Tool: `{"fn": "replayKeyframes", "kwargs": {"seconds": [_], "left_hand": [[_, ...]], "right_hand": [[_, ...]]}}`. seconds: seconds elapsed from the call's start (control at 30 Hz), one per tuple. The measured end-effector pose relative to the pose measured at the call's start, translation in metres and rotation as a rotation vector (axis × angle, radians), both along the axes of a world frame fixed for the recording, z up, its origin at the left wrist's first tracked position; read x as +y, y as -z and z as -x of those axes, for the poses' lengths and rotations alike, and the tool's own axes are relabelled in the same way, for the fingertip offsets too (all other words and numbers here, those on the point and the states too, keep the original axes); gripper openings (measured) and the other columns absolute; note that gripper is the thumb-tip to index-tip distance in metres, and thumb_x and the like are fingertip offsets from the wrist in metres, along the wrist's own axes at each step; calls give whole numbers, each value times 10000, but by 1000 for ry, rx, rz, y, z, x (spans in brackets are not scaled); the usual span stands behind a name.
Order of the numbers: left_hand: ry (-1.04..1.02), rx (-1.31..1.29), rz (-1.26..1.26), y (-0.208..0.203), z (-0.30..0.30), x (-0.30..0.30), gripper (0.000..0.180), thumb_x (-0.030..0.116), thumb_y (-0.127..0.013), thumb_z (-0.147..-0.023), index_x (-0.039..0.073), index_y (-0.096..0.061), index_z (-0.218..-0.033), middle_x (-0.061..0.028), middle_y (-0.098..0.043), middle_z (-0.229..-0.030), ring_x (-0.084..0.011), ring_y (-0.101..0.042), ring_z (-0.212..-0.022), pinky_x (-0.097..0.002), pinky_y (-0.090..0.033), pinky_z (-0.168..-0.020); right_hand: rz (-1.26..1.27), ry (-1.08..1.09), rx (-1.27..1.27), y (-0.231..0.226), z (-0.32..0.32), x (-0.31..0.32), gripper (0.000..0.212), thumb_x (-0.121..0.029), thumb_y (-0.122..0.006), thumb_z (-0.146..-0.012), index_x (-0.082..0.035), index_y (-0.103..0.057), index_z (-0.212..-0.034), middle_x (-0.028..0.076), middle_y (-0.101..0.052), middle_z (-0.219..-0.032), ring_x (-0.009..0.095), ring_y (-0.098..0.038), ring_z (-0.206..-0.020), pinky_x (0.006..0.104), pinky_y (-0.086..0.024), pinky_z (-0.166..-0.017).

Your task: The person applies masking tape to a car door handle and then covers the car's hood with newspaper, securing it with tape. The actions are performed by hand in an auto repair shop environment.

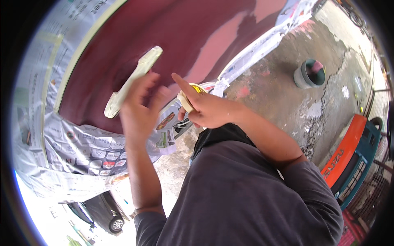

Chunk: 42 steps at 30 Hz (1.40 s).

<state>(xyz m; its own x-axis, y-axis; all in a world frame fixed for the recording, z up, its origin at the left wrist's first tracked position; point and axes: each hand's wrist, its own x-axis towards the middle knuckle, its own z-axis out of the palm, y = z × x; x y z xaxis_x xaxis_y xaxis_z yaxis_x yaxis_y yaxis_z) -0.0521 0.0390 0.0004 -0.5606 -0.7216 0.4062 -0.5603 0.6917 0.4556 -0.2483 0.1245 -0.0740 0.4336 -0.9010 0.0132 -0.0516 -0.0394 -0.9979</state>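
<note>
A car door handle (pixel 133 82) wrapped in pale masking tape runs slantwise across the dark maroon door panel (pixel 111 53). Beside it is my left hand (pixel 138 104), blurred by motion, with thumb and fingers apart and nothing visible between them. Its fingertips overlap the handle in the picture; whether they touch it I cannot tell. My right hand (pixel 211 110) grips a roll of masking tape (pixel 186 101) with a yellow inner ring, one finger stretched out toward the panel. Printed newspaper sheets (pixel 88 141) cover the area around the panel, with tape along their edges.
A bucket (pixel 303 78) with something pink in it stands on the stained, cracked concrete floor (pixel 271 98) to the right. An orange and teal vehicle panel (pixel 349 151) lies farther right. A dark car (pixel 102 211) shows at the lower left.
</note>
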Motion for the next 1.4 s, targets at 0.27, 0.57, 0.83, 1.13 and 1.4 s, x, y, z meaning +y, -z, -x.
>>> {"fn": "replayKeyframes", "kwargs": {"seconds": [0.27,0.57,0.83,1.13,1.4], "left_hand": [[-197,249,-242,44,-32,34,104,64,-741,-951,-14,-677,-977,-98,-717,-967,-199,-681,-805,-315,-557,-737],[-408,560,-384,73,-43,44,384,96,-905,-824,21,-531,-862,-62,-702,-738,-55,-588,-627,-236,-455,-551],[-393,505,73,84,-53,25,339,12,-893,-788,32,-572,-895,-153,-768,-1020,-203,-753,-898,-304,-586,-742],[-28,164,364,91,-52,21,293,63,-904,-727,48,-633,-838,-111,-751,-1190,-344,-709,-1176,-418,-610,-923],[-290,744,46,107,-43,32,395,105,-737,-953,19,-654,-1329,-183,-729,-1249,-281,-739,-1066,-347,-612,-834]], "right_hand": [[112,-53,-19,0,-24,-6,789,25,-494,-971,-127,-140,-1659,126,-733,-945,202,-701,-702,357,-567,-673],[487,255,616,6,-58,-9,155,-172,-661,-1010,-58,-717,-1099,175,-736,-853,319,-736,-708,410,-568,-632],[-170,453,-66,-7,-56,23,369,-160,-649,-1049,-38,-590,-1393,64,-711,-892,128,-605,-642,313,-514,-591],[-612,598,-746,7,-69,-28,186,-221,-788,-953,-46,-729,-973,-8,-649,-862,108,-556,-739,268,-451,-663],[-655,697,-779,0,-90,-47,137,-181,-772,-962,-63,-702,-969,8,-637,-868,138,-574,-793,338,-471,-728]]}}
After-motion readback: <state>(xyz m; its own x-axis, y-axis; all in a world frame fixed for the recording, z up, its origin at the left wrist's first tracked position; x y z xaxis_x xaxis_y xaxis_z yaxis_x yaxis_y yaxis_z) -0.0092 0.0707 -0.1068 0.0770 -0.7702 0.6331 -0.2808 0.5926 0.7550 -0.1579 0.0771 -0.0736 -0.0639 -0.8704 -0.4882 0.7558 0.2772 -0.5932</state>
